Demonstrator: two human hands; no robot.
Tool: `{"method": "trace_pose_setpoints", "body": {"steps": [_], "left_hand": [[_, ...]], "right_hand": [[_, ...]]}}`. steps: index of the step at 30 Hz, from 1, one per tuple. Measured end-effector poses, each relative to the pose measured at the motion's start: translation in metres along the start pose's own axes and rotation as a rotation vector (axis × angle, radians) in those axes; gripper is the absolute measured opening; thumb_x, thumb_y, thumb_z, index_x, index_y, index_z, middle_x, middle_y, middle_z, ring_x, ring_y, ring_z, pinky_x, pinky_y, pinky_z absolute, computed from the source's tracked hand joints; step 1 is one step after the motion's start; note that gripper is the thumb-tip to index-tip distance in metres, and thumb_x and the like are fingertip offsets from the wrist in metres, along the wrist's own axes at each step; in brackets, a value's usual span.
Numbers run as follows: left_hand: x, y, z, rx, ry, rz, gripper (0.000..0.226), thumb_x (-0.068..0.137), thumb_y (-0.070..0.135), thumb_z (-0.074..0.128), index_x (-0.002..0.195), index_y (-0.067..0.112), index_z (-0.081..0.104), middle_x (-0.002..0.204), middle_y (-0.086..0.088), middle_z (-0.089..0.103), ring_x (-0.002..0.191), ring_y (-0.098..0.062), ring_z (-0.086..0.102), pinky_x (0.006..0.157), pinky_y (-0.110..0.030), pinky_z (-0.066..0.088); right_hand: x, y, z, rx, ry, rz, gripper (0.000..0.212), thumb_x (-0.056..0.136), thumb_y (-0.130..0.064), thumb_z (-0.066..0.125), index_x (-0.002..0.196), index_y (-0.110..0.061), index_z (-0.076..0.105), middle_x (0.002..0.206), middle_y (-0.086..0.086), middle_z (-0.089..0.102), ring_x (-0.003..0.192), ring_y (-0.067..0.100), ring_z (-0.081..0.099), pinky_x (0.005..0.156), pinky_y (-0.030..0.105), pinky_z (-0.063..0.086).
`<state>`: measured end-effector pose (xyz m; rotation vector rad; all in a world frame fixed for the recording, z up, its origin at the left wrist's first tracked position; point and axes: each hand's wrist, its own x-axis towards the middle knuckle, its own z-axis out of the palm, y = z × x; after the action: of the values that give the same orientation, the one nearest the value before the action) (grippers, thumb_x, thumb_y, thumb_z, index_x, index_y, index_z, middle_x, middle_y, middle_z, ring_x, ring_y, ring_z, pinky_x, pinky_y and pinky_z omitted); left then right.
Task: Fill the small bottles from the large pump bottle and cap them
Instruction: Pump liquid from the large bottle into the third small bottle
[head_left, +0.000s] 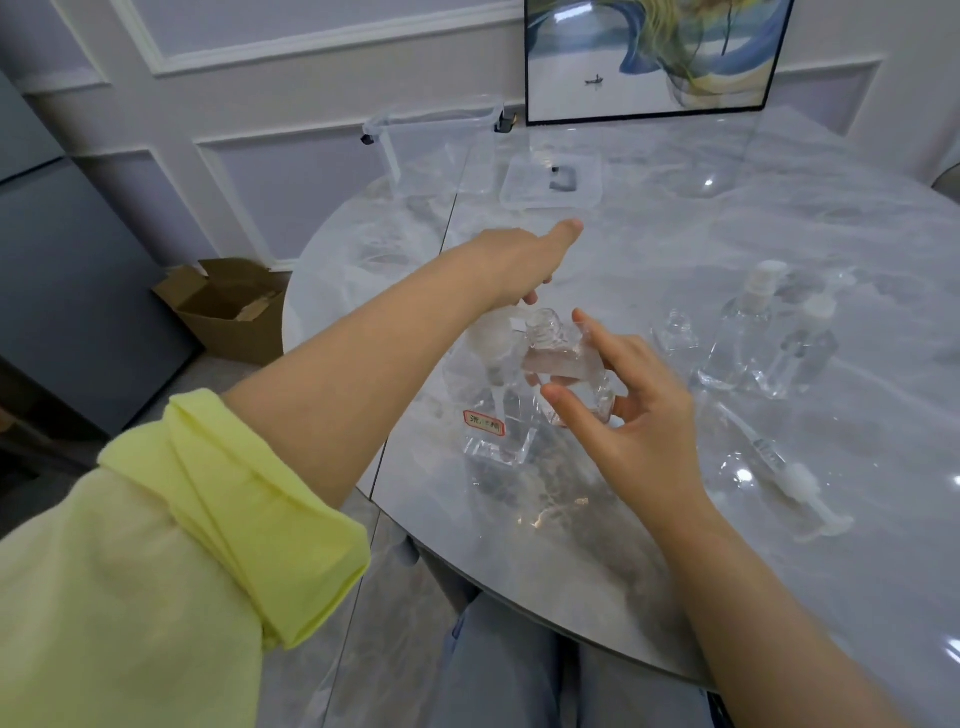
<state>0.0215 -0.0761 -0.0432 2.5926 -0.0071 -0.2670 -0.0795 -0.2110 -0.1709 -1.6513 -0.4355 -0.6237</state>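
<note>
The large clear pump bottle (491, 431) with a red label stands near the table's front left edge. My left hand (519, 265) is over its white pump head (491, 332), fingers bent down onto it and thumb stretched out. My right hand (628, 410) holds a small clear uncapped bottle (550, 353), tilted, with its open neck right by the pump's nozzle. Another small open bottle (675, 332) stands to the right. Beyond it are a clear spray-capped bottle (743, 332) and a pump-capped bottle (802, 353).
A loose white pump cap with its tube (795, 483) lies on the marble table (779, 571) at the right. A clear plastic box (436, 150) and its lid (550, 182) sit at the back, below a framed picture (654, 57). A cardboard box (234, 312) is on the floor, left.
</note>
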Motion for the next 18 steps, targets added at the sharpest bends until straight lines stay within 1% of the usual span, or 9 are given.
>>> {"method": "trace_pose_setpoints", "body": {"steps": [2,4,6,9,10,11,13,14,18], "left_hand": [[-0.0010,-0.0002,-0.0004,-0.017,-0.040,-0.012,0.073,0.100,0.070,0.020,0.117,0.018,0.068,0.107,-0.003,0.073,0.105,-0.019,0.065,0.100,-0.038,0.041],[-0.0015,0.0012,-0.0022,-0.025,-0.041,0.009,0.072,0.100,0.070,0.020,0.117,0.019,0.068,0.106,-0.002,0.073,0.103,-0.018,0.066,0.101,-0.039,0.043],[-0.0013,0.0014,-0.0031,-0.048,-0.014,0.028,0.072,0.100,0.071,0.020,0.118,0.020,0.068,0.107,-0.001,0.073,0.103,-0.018,0.066,0.099,-0.039,0.046],[-0.0022,-0.0023,-0.0017,-0.037,-0.027,0.003,0.074,0.100,0.071,0.019,0.117,0.018,0.068,0.107,-0.002,0.073,0.106,-0.020,0.065,0.096,-0.038,0.040],[-0.0025,-0.0026,-0.0017,-0.027,-0.030,-0.007,0.074,0.100,0.071,0.019,0.116,0.018,0.069,0.107,-0.002,0.073,0.108,-0.021,0.065,0.096,-0.038,0.038],[-0.0020,-0.0019,-0.0020,-0.013,-0.024,-0.007,0.074,0.100,0.071,0.019,0.114,0.018,0.069,0.107,-0.002,0.073,0.109,-0.021,0.064,0.095,-0.037,0.038],[-0.0002,0.0010,-0.0015,0.001,0.010,0.006,0.073,0.100,0.070,0.020,0.110,0.017,0.069,0.106,-0.001,0.073,0.107,-0.021,0.064,0.092,-0.036,0.039],[0.0008,0.0016,-0.0010,0.000,0.022,0.013,0.073,0.100,0.070,0.021,0.109,0.017,0.069,0.106,-0.001,0.073,0.106,-0.020,0.065,0.091,-0.035,0.040],[0.0011,-0.0016,-0.0003,-0.017,-0.012,-0.003,0.073,0.099,0.071,0.022,0.110,0.017,0.070,0.105,-0.001,0.073,0.108,-0.022,0.064,0.095,-0.038,0.039]], "right_hand": [[0.0001,0.0007,-0.0007,-0.020,0.003,-0.007,0.058,0.085,-0.026,0.083,0.139,-0.014,0.063,0.106,-0.007,0.063,0.099,0.009,0.062,0.059,0.031,0.055],[0.0000,0.0002,-0.0003,-0.018,0.009,-0.007,0.058,0.085,-0.026,0.082,0.138,-0.014,0.063,0.106,-0.005,0.064,0.100,0.009,0.062,0.060,0.029,0.056],[-0.0001,-0.0005,0.0008,-0.005,0.015,-0.007,0.059,0.084,-0.029,0.081,0.138,-0.014,0.063,0.107,-0.006,0.064,0.102,0.009,0.063,0.060,0.022,0.055],[-0.0004,-0.0019,0.0014,-0.015,0.009,-0.008,0.058,0.084,-0.029,0.080,0.137,-0.013,0.064,0.105,-0.009,0.063,0.100,0.003,0.061,0.059,0.012,0.047],[-0.0002,-0.0026,0.0011,-0.007,0.008,0.001,0.058,0.084,-0.029,0.080,0.137,-0.013,0.064,0.105,-0.009,0.062,0.100,0.002,0.061,0.059,0.013,0.048],[-0.0003,-0.0029,0.0005,0.004,0.010,0.009,0.059,0.084,-0.030,0.080,0.137,-0.014,0.064,0.105,-0.008,0.063,0.100,0.004,0.061,0.059,0.017,0.053],[-0.0001,-0.0038,-0.0001,0.015,0.008,0.018,0.059,0.084,-0.031,0.081,0.139,-0.017,0.062,0.107,-0.008,0.063,0.104,0.009,0.063,0.061,0.029,0.061],[0.0000,-0.0036,0.0001,0.015,0.008,0.015,0.059,0.085,-0.032,0.081,0.139,-0.018,0.062,0.108,-0.009,0.063,0.104,0.011,0.064,0.061,0.034,0.062],[0.0010,-0.0045,0.0001,0.014,-0.001,0.028,0.058,0.083,-0.029,0.081,0.137,-0.024,0.061,0.106,-0.010,0.064,0.102,0.006,0.063,0.059,0.037,0.061]]}}
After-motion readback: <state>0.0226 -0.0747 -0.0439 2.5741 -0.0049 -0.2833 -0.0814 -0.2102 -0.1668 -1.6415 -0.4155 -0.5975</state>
